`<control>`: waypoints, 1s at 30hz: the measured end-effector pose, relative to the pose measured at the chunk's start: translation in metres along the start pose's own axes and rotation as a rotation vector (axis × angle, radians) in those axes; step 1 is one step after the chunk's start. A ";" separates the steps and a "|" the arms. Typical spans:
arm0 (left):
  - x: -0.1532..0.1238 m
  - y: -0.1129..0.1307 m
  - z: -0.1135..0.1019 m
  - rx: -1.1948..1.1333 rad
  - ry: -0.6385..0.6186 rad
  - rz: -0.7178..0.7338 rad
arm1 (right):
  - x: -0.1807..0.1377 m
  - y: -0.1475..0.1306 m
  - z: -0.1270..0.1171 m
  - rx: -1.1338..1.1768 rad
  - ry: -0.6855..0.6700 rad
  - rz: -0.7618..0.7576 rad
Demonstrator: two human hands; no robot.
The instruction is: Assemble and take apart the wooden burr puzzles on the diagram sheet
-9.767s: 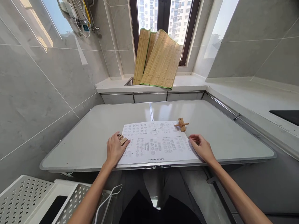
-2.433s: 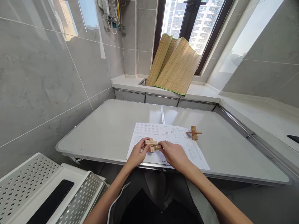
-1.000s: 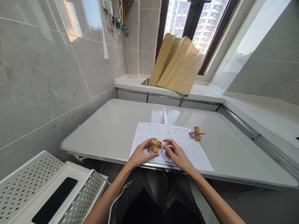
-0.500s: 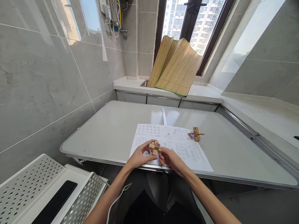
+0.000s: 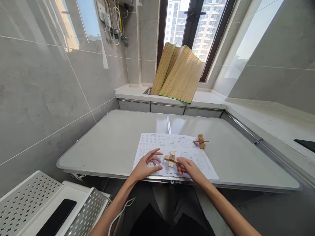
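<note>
A cross-shaped wooden burr puzzle (image 5: pixel 171 158) with a dark mark on its top block is held above the printed sheet. My right hand (image 5: pixel 188 167) grips the end of its right arm between thumb and fingers. To the left of the puzzle is my left hand (image 5: pixel 147 164), its fingers spread and thumb stretched out, apart from the wood. Under both hands lies the white instruction sheet (image 5: pixel 145 144), printed with rows of small diagrams. A second wooden puzzle piece (image 5: pixel 201 141), with a thin stick through it, rests at the sheet's right edge.
The white folding table (image 5: pixel 98 144) reaches back to a ledge where a bamboo mat (image 5: pixel 180 75) leans by the window. At lower left, a black phone (image 5: pixel 57 216) lies on a white perforated stand (image 5: pixel 27 200). A white cable (image 5: pixel 120 213) hangs near my left forearm.
My left hand has let go of the wooden puzzle and opened. My right hand has moved it slightly right, and its flat cross shape now faces up. The whole view has shifted a little.
</note>
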State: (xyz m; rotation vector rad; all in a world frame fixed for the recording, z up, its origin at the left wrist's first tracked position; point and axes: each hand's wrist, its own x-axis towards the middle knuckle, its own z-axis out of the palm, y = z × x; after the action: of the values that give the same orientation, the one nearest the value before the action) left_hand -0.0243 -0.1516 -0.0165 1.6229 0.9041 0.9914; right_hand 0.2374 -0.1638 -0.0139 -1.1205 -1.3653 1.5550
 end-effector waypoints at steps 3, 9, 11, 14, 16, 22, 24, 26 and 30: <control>0.001 0.001 0.001 0.032 0.028 0.004 | -0.013 0.008 -0.042 -0.102 0.140 -0.018; 0.007 0.000 -0.010 0.218 0.104 0.010 | -0.033 0.031 -0.135 -0.528 0.480 -0.007; 0.010 0.000 -0.024 0.302 0.141 -0.006 | -0.035 0.034 -0.155 -0.576 0.561 0.009; 0.014 0.000 -0.056 0.501 0.215 -0.059 | -0.033 0.037 -0.171 -0.628 0.653 0.019; 0.014 -0.001 -0.079 0.643 0.249 -0.072 | -0.029 0.039 -0.175 -0.648 0.692 0.003; 0.015 -0.022 -0.109 0.965 0.261 -0.079 | -0.020 0.048 -0.177 -0.632 0.707 -0.063; 0.017 -0.031 -0.103 1.049 0.273 -0.085 | -0.020 0.050 -0.178 -0.606 0.687 -0.080; 0.019 -0.037 -0.096 1.115 0.279 -0.087 | -0.021 0.051 -0.179 -0.577 0.680 -0.095; 0.024 -0.040 -0.088 1.188 0.270 -0.088 | -0.024 0.054 -0.178 -0.532 0.704 -0.112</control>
State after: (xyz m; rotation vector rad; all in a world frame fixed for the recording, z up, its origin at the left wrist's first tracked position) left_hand -0.0996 -0.0894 -0.0354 2.3770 1.9585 0.6009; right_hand 0.4136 -0.1374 -0.0714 -1.6681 -1.3199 0.5994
